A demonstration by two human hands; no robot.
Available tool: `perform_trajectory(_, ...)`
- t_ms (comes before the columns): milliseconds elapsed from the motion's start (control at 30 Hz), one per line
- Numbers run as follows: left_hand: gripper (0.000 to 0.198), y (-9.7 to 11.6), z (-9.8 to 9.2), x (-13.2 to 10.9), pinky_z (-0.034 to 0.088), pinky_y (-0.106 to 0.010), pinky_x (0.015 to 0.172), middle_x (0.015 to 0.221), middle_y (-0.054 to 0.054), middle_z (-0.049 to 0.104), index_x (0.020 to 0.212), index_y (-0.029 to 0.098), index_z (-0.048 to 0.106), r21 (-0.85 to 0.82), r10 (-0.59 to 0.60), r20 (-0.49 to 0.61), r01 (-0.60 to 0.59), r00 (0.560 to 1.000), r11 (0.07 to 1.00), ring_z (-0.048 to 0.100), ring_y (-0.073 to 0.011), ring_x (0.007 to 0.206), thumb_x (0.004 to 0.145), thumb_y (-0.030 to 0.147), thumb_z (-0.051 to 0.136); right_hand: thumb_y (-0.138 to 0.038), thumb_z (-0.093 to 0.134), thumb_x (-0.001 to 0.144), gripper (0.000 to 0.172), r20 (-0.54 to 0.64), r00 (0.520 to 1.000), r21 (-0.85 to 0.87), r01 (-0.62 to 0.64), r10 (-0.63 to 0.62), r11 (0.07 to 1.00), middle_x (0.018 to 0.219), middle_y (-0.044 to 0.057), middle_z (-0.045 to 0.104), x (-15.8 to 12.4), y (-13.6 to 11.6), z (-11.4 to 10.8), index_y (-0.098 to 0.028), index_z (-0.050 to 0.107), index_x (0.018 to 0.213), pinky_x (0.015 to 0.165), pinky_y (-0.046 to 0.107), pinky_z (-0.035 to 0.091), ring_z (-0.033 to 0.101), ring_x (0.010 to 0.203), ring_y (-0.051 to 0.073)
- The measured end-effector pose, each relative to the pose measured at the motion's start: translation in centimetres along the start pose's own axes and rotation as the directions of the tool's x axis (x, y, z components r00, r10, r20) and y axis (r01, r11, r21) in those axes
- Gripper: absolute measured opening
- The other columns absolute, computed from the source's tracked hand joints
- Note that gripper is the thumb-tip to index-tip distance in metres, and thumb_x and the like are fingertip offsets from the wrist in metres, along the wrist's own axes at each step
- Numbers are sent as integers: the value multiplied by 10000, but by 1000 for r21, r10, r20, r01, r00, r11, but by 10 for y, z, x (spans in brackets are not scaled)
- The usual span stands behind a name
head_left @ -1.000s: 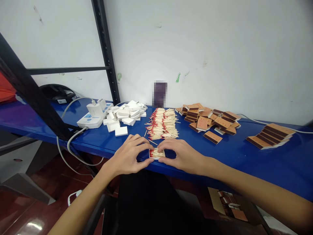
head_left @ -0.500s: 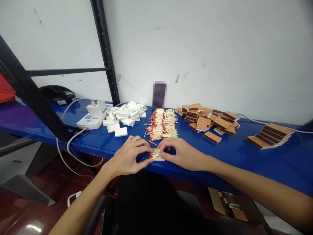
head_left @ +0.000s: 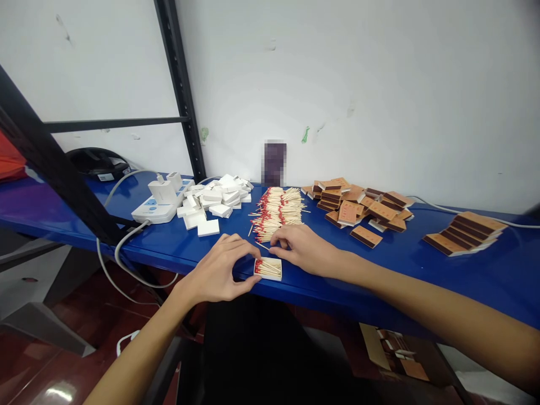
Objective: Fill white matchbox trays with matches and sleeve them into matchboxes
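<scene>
A small white matchbox tray (head_left: 274,274) lies on the blue shelf at its front edge, with red-tipped matches (head_left: 268,266) inside it. My left hand (head_left: 223,269) grips the tray's left end between thumb and fingers. Just beyond the tray, my right hand (head_left: 301,247) pinches the end of a single loose match (head_left: 262,246). Behind that hand lies a big heap of matches (head_left: 280,211), red heads mostly toward the left.
White empty trays (head_left: 223,197) are piled at left, beside a power strip (head_left: 156,209) with cables. Brown matchbox sleeves (head_left: 358,205) lie heaped at right, and a stepped row of matchboxes (head_left: 466,233) is farther right. A black metal post (head_left: 181,84) rises at left.
My right hand has left the tray and moved up and away to the loose match in front of the heap. The filled tray is now more exposed; my left hand stays on it.
</scene>
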State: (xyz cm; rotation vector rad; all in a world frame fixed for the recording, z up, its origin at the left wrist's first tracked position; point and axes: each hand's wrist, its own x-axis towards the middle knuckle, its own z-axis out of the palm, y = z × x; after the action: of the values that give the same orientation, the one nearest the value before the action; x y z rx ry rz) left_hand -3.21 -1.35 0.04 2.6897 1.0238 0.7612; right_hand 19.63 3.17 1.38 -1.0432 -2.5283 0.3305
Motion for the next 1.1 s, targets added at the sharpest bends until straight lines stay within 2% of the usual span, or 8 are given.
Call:
perform_trajectory(100, 245, 0, -1, -1, 373, -376, 930, 1050, -10, 664, 1039, 219, 571, 3, -23, 0, 23, 1000, 1000, 559, -206, 974, 829, 315, 651, -204, 618, 890, 73, 60, 998, 40, -29, 27, 999, 631, -32, 561, 5, -1, 3, -161, 674, 873, 586, 232, 314, 481, 585, 99)
perform_trajectory(233, 352, -1, -2, -1, 388, -390, 969, 1127, -26, 642, 1136, 227, 568, -8, -54, -10, 53, 999, 999, 550, -226, 1036, 822, 358, 658, -171, 585, 888, 78, 52, 998, 61, -33, 29, 998, 618, -43, 547, 7, 0, 5, -164, 663, 883, 572, 224, 312, 477, 572, 95)
perform_trajectory(333, 320, -4, 0, 1, 408, -398, 965, 1150, -44, 634, 1174, 221, 576, -3, -134, -67, 134, 989, 991, 548, -234, 1054, 899, 384, 563, -139, 578, 859, 88, 49, 998, 31, -46, 44, 998, 597, -43, 535, 5, 4, 6, -164, 635, 797, 563, 223, 310, 462, 560, 93)
perform_trajectory(467, 340, -7, 7, 5, 394, -455, 992, 1238, -71, 619, 1230, 205, 588, 141, -257, -145, 277, 955, 950, 524, -263, 1147, 969, 314, 399, -120, 551, 846, 89, 12, 998, -37, -58, 59, 998, 623, -30, 537, 3, 6, 6, -164, 617, 807, 575, 229, 307, 451, 580, 103)
perform_trajectory(600, 461, -6, 12, 7, 348, -504, 1052, 1427, -75, 536, 1373, 174, 507, 292, -244, -58, 250, 968, 923, 421, -288, 1317, 944, 223, 348, -131, 527, 877, 188, -2, 999, -65, -41, 41, 997, 655, -17, 566, 3, 7, 9, -157, 640, 1024, 592, 240, 315, 477, 593, 120)
perform_trajectory(667, 483, -6, 13, 7, 332, -517, 1068, 1443, -71, 530, 1399, 169, 486, 321, -244, -19, 237, 970, 917, 407, -290, 1343, 944, 224, 333, -121, 518, 879, 184, -3, 1000, -63, -17, 17, 998, 684, -1, 598, 3, 8, 11, -159, 656, 996, 610, 243, 326, 511, 623, 126)
perform_trajectory(833, 447, -5, 14, 8, 334, -516, 1060, 1375, -79, 591, 1334, 171, 553, 325, -248, -58, 253, 967, 911, 457, -287, 1302, 945, 230, 339, -117, 529, 872, 153, -24, 1000, -35, -6, 5, 999, 688, -4, 608, 4, 11, 13, -170, 666, 919, 601, 238, 323, 510, 615, 119)
perform_trajectory(1100, 297, -2, 15, 8, 413, -465, 929, 1080, -90, 677, 1091, 163, 654, 265, -222, -178, 264, 959, 928, 568, -272, 1036, 893, 201, 435, -140, 550, 863, 113, 17, 998, 45, -66, 65, 997, 610, -42, 539, 3, 8, 11, -176, 657, 876, 572, 231, 306, 461, 561, 99)
